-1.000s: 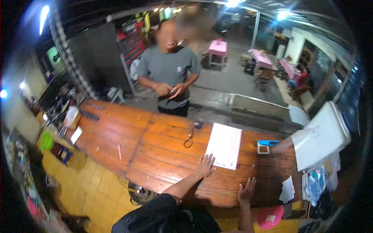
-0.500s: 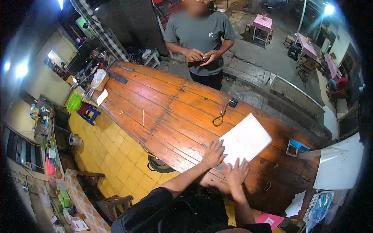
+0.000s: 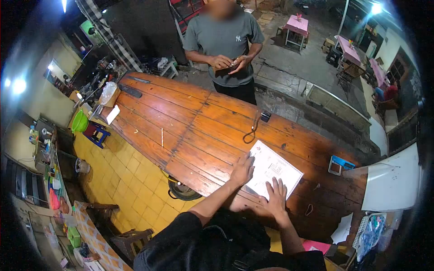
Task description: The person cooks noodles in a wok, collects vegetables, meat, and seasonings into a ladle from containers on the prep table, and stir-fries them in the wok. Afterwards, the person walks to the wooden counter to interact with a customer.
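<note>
A white printed sheet [image 3: 276, 168] lies on the brown wooden table [image 3: 199, 135], close to its near edge. My left hand [image 3: 242, 170] rests at the sheet's left edge, fingers extended. On the sheet's lower part, my right hand [image 3: 275, 197] lies flat with its fingers spread. Beyond the sheet sits a small black object [image 3: 265, 116] with a dark cord loop [image 3: 249, 136]. To the right is a blue and white device [image 3: 340, 165]. A rubber band [image 3: 309, 209] lies to the right of my right hand.
Across the table a person in a grey shirt [image 3: 224, 45] holds a dark wallet-like object [image 3: 225, 70]. Loose white papers [image 3: 342, 228] and a plastic-wrapped bundle [image 3: 371, 235] are at the lower right. A green basin [image 3: 80, 121] stands beyond the left end.
The sheet has turned and moved closer to me, and printed text now shows on it. My right hand has come from the bare wood onto the sheet. The view has tilted down.
</note>
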Available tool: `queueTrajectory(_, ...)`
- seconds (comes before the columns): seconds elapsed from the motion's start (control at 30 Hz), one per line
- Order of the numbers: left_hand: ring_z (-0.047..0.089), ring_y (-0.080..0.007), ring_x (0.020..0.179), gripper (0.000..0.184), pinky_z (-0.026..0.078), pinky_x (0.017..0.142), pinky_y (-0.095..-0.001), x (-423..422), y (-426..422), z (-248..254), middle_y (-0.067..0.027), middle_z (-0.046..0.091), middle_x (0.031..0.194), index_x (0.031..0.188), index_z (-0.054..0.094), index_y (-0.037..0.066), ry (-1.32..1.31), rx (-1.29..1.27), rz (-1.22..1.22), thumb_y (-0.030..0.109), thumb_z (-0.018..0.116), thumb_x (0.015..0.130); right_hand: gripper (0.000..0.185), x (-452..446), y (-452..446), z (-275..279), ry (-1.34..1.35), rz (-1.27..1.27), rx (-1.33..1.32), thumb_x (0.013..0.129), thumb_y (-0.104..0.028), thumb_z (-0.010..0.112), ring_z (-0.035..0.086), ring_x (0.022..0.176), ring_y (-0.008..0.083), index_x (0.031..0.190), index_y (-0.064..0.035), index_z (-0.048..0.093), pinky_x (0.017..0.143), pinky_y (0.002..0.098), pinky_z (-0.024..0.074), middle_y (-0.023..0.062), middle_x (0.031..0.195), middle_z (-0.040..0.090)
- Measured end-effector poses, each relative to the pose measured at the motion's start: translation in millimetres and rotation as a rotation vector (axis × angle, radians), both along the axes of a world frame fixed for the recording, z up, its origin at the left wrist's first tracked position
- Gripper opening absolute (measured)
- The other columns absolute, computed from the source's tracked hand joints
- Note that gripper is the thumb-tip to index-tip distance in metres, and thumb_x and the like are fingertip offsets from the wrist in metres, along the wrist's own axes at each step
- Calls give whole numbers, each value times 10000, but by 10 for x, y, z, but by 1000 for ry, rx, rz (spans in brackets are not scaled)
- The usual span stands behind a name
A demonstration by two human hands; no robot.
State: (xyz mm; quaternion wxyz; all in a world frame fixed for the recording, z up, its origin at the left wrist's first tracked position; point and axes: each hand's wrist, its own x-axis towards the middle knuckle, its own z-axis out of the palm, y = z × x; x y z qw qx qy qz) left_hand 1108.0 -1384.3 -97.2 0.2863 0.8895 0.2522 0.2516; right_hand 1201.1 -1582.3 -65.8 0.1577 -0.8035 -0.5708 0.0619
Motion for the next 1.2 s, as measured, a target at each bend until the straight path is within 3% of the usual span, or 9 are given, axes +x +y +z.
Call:
queueTrajectory(0.1, 426, -383, 1085, 399, 339, 912, -474, -425, -173, -33, -229, 434, 1204, 1130, 512, 33, 59, 56, 49, 140, 616, 760, 619, 11, -68, -244, -7, -47, -18, 724, -344, 643, 255, 1270, 395, 1244, -56, 471, 1016, 532, 192, 202, 1367, 319)
queueTrajectory(0.2, 403, -383, 1094, 506, 323, 919, -476, -752, -338, -115, -242, 416, 1200, 1217, 477, 47, 133, 65, 49, 231, 634, 773, 626, -205, 62, -374, 24, -301, -68, 783, -406, 574, 203, 1303, 403, 1293, -71, 432, 1022, 573, 165, 211, 1411, 255)
queueTrajectory(0.27, 399, -401, 1089, 451, 321, 903, -504, -821, -372, -187, -235, 421, 1212, 1198, 488, 58, 184, 169, -13, 286, 575, 818, 592, -286, 269, -284, 48, -420, -125, 828, -368, 549, 198, 1299, 389, 1314, -68, 393, 1024, 532, 193, 195, 1423, 227)
queueTrajectory(0.3, 391, -399, 1102, 457, 317, 903, -505, -789, -357, -153, -239, 421, 1220, 1195, 488, 53, 223, 118, -42, 286, 579, 813, 586, -265, 319, -339, 78, -444, 9, 792, -341, 589, 272, 1238, 423, 1275, -48, 431, 969, 572, 254, 224, 1396, 261)
queueTrajectory(0.5, 356, -381, 1139, 525, 270, 940, -492, -488, -265, -107, -228, 383, 1271, 1228, 454, 38, 272, 178, -87, 314, 589, 802, 548, -164, 51, -257, -66, -418, 31, 794, -326, 606, 291, 1201, 399, 1238, -44, 453, 976, 508, 254, 191, 1361, 298)
queueTrajectory(0.63, 335, -387, 1164, 563, 244, 963, -517, -245, -188, -143, -237, 359, 1292, 1251, 430, 28, 277, 156, -123, 340, 578, 806, 528, -201, -93, -223, 75, -367, -19, 786, -313, 616, 311, 1197, 414, 1208, -30, 472, 964, 512, 275, 208, 1330, 333)
queueTrajectory(0.77, 323, -381, 1189, 605, 215, 988, -534, -164, -126, -184, -247, 348, 1300, 1262, 419, 21, 298, 222, -146, 406, 550, 813, 562, 30, -333, -425, -33, -483, 173, 801, -268, 617, 377, 1183, 400, 1255, -15, 401, 967, 515, 300, 235, 1291, 386)
queueTrajectory(0.87, 305, -370, 1214, 644, 189, 1008, -533, -135, -135, -162, -234, 331, 1323, 1288, 390, 37, 351, 218, -142, 458, 520, 818, 576, 117, -440, -493, -24, -630, 85, 820, -283, 591, 276, 1275, 410, 1273, 2, 379, 1029, 516, 235, 253, 1355, 321)
queueTrajectory(1.2, 321, -339, 1223, 678, 181, 1024, -510, -75, -99, -204, -207, 336, 1339, 1289, 373, 7, 398, 181, -91, 468, 522, 813, 587, 157, -457, -595, 18, -649, 62, 847, -355, 515, 258, 1288, 409, 1292, -9, 352, 1036, 532, 213, 241, 1368, 307)
